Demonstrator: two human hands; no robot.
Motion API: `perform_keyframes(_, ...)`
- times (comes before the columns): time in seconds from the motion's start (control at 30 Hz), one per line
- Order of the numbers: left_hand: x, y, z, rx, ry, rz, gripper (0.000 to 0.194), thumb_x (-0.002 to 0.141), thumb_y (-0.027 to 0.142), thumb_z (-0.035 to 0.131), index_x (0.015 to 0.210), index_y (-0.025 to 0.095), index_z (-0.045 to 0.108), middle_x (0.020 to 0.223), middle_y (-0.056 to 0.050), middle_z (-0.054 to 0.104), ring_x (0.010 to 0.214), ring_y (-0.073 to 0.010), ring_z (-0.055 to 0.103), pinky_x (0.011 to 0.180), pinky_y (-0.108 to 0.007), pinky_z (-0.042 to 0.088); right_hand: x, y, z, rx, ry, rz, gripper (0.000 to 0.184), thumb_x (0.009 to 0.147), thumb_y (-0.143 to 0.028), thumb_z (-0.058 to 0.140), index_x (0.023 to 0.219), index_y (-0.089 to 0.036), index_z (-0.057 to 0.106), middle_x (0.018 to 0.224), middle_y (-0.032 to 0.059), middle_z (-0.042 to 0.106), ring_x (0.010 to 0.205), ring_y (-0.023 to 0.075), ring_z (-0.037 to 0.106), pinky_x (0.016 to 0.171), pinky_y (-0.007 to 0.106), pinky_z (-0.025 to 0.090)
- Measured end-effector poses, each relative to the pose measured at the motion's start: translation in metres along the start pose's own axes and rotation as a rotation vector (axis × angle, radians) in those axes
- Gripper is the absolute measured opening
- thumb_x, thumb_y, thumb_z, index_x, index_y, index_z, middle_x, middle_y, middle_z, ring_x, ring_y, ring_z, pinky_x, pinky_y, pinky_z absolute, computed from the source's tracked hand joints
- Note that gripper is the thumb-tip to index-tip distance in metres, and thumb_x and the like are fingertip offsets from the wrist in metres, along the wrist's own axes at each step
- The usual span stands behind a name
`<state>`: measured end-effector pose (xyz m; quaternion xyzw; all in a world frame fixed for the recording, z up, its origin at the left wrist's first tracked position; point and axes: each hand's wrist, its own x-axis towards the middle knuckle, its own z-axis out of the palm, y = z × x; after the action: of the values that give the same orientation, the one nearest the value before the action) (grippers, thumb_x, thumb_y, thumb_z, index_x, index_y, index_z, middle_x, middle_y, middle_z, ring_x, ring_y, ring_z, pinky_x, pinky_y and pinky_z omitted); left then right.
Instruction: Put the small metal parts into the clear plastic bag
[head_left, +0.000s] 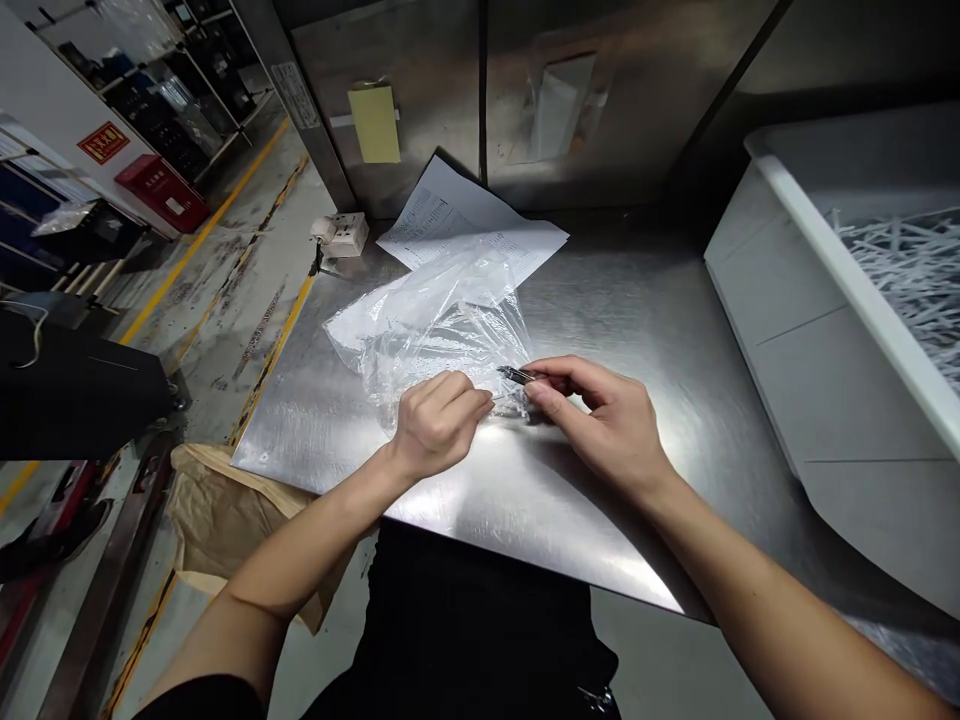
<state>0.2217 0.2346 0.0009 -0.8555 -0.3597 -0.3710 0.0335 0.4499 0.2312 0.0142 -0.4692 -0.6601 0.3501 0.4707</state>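
Observation:
My right hand pinches a small dark metal tool between thumb and fingers, its tip pointing left. Most of its handle is hidden by the fingers, so its exact kind cannot be told. Close by on the left, my left hand is closed, with thumb and forefinger pressed together near the tool's tip. What it grips is too small to make out. Behind both hands lies a crumpled clear plastic bag on the metal table. Small white pieces show at the bag's near edge, between the hands.
Printed papers lie under and behind the bag, beside a white power socket. At right stands a large white bin holding many thin white plastic strips. A brown paper bag sits below the table's left edge.

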Motion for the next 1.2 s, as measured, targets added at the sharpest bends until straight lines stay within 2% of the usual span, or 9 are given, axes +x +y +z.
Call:
perform_keyframes(0.2, 0.001, 0.001, 0.000, -0.011, 0.041, 0.020, 0.011, 0.102, 0.012, 0.063, 0.094, 0.017, 0.070, 0.080, -0.001, 0.067, 0.072, -0.0129, 0.060, 0.061, -0.028, 0.041, 0.001, -0.004, -0.004, -0.068, -0.001, -0.098, 0.013, 0.102, -0.024, 0.074, 0.113, -0.025, 0.079, 0.090, 0.0013, 0.074, 0.081, 0.0198, 0.068, 0.077, 0.036, 0.052)
perform_keyframes(0.47, -0.001, -0.001, 0.000, 0.003, 0.021, 0.044, 0.012, 0.103, 0.013, 0.061, 0.095, 0.018, 0.068, 0.082, -0.001, 0.068, 0.073, -0.0132, 0.059, 0.062, -0.029, 0.040, 0.001, -0.004, -0.005, -0.065, -0.018, -0.132, 0.012, 0.102, -0.024, 0.072, 0.113, -0.024, 0.079, 0.093, 0.0025, 0.075, 0.082, 0.0204, 0.069, 0.076, 0.036, 0.053)
perform_keyframes(0.63, -0.001, 0.000, 0.001, -0.007, 0.010, 0.055, 0.012, 0.103, 0.014, 0.061, 0.094, 0.018, 0.068, 0.081, -0.002, 0.068, 0.073, -0.0135, 0.059, 0.062, -0.029, 0.040, 0.000, 0.001, -0.004, -0.065, -0.023, -0.023, 0.011, 0.101, -0.031, 0.073, 0.105, -0.022, 0.079, 0.087, 0.0019, 0.074, 0.077, 0.0201, 0.067, 0.071, 0.035, 0.050)
perform_keyframes(0.73, -0.002, 0.000, 0.001, 0.013, -0.030, 0.039, 0.015, 0.105, 0.017, 0.058, 0.095, 0.019, 0.069, 0.081, -0.002, 0.067, 0.071, -0.0137, 0.059, 0.063, -0.030, 0.039, 0.001, 0.003, -0.004, -0.030, -0.044, 0.068, 0.016, 0.100, -0.036, 0.073, 0.100, -0.021, 0.079, 0.078, 0.0009, 0.070, 0.070, 0.0194, 0.063, 0.066, 0.034, 0.046)
perform_keyframes(0.93, -0.004, 0.000, 0.003, 0.040, -0.098, 0.025, 0.018, 0.105, 0.019, 0.056, 0.093, 0.019, 0.069, 0.078, -0.002, 0.065, 0.070, -0.0144, 0.057, 0.062, -0.032, 0.039, 0.004, 0.011, -0.001, 0.057, -0.080, 0.197, 0.025, 0.097, -0.044, 0.075, 0.095, -0.019, 0.079, 0.075, 0.0021, 0.070, 0.069, 0.0193, 0.060, 0.062, 0.032, 0.042)
perform_keyframes(1.1, -0.004, 0.001, 0.004, 0.041, -0.106, 0.015, 0.020, 0.105, 0.018, 0.056, 0.088, 0.019, 0.067, 0.079, -0.001, 0.065, 0.069, -0.0143, 0.056, 0.062, -0.032, 0.039, 0.007, 0.013, -0.001, 0.093, -0.085, 0.233, 0.027, 0.095, -0.045, 0.077, 0.090, -0.018, 0.079, 0.073, 0.0018, 0.069, 0.067, 0.0176, 0.058, 0.062, 0.031, 0.040)
perform_keyframes(1.2, -0.003, 0.002, 0.003, 0.042, -0.099, 0.012, 0.020, 0.104, 0.018, 0.056, 0.088, 0.019, 0.066, 0.078, -0.001, 0.064, 0.070, -0.0146, 0.055, 0.062, -0.032, 0.038, 0.007, 0.011, -0.002, 0.117, -0.077, 0.228, 0.027, 0.095, -0.045, 0.077, 0.093, -0.018, 0.079, 0.072, 0.0012, 0.066, 0.064, 0.0165, 0.056, 0.060, 0.031, 0.040)
